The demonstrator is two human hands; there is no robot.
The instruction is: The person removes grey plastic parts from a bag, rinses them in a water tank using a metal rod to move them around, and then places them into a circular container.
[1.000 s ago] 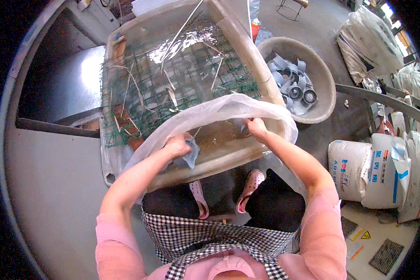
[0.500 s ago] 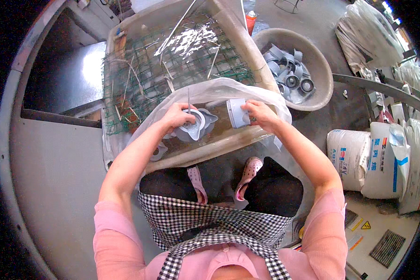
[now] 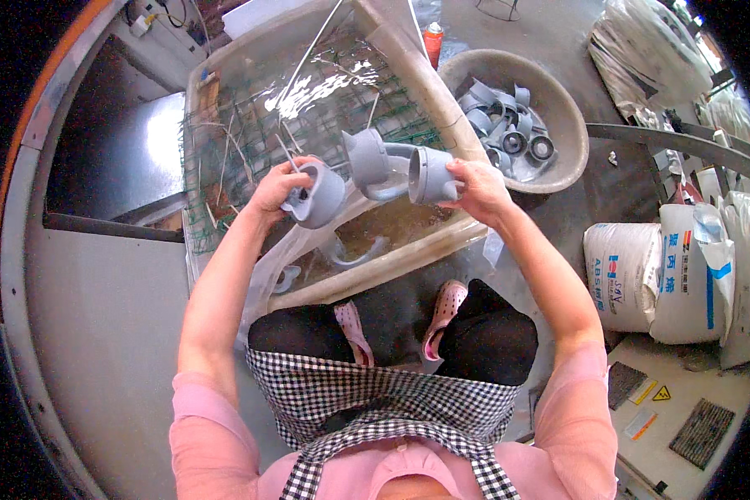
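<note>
The left hand (image 3: pixel 279 190) pinches a smooth grey plastic piece (image 3: pixel 323 200), round-mouthed with a pointed lip, and the right hand (image 3: pixel 481 190) grips a stubby grey cylinder (image 3: pixel 432 177)! Between them sits a cup-shaped grey part (image 3: pixel 367 158); from here I can't tell whether it's joined to the cylinder. Below the left hand droops filmy translucent sheeting (image 3: pixel 296 246). Beyond both, green wire mesh (image 3: pixel 404 133) crisscrosses a thick-walled tub (image 3: pixel 392 260) of glinting water (image 3: pixel 321 83). Past the right hand, a round basin (image 3: pixel 571 158) cradles jumbled grey parts (image 3: pixel 508 125).
</note>
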